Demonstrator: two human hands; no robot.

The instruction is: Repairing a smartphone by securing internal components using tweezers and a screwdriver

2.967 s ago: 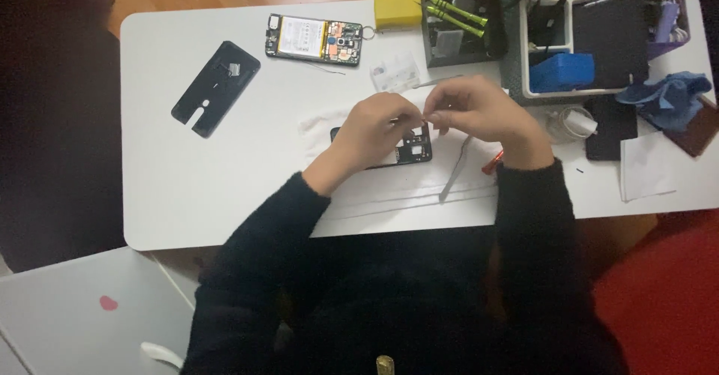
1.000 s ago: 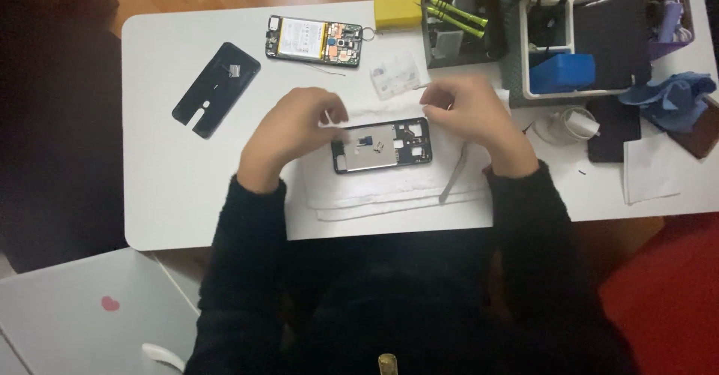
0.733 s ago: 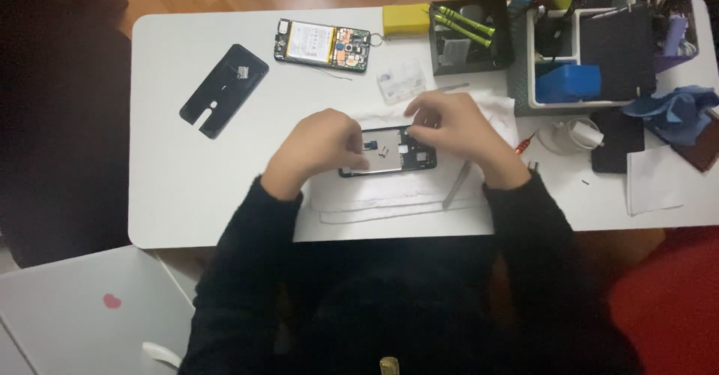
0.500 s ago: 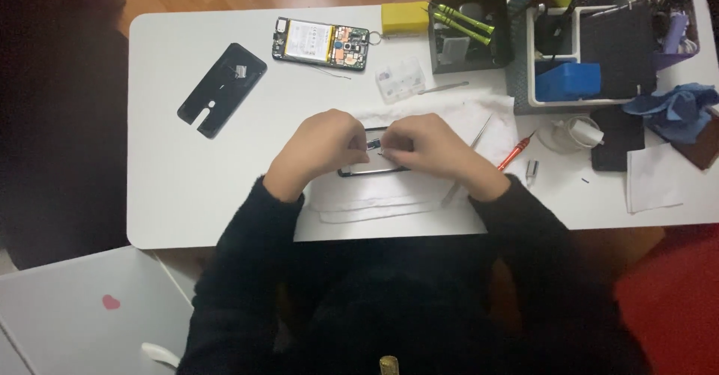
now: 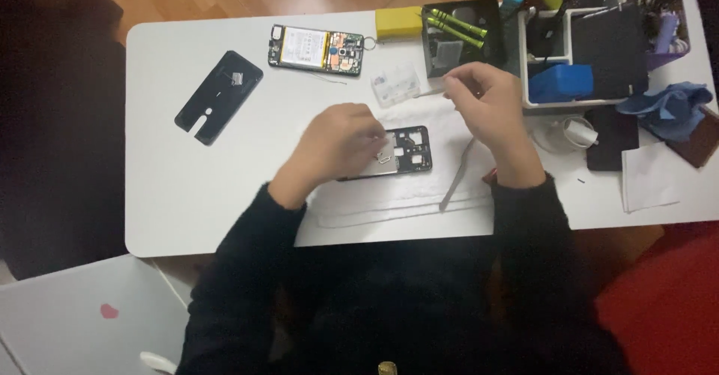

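1. Head view: a person in dark sleeves sits at a white table [image 5: 172,195]. The left hand [image 5: 337,143] rests curled over a stripped black phone frame [image 5: 408,150], pinning its left end to a white cloth [image 5: 397,199] at the table's middle.
2. The right hand [image 5: 487,109] is raised just right of the frame, fingertips pinched together; whether it grips a slim tool or a tiny part is too blurred to tell.
3. Risk, as a judgement: something that small could slip from the pinch and get lost in the cloth's folds, and the frame could skid if the left hand eases off.
4. Metal tweezers [image 5: 457,176] lie slanted on the cloth close to the right wrist; a sleeve could knock them off.
5. Textures: the frame is rigid, matte, full of cut-outs; the cloth is soft and wrinkled.
6. Farther off lie a flat black back cover [image 5: 219,96], a phone body with its battery exposed [image 5: 316,50], a small clear parts box [image 5: 397,84], a yellow block [image 5: 398,21] and a crowded tool organiser [image 5: 592,38].
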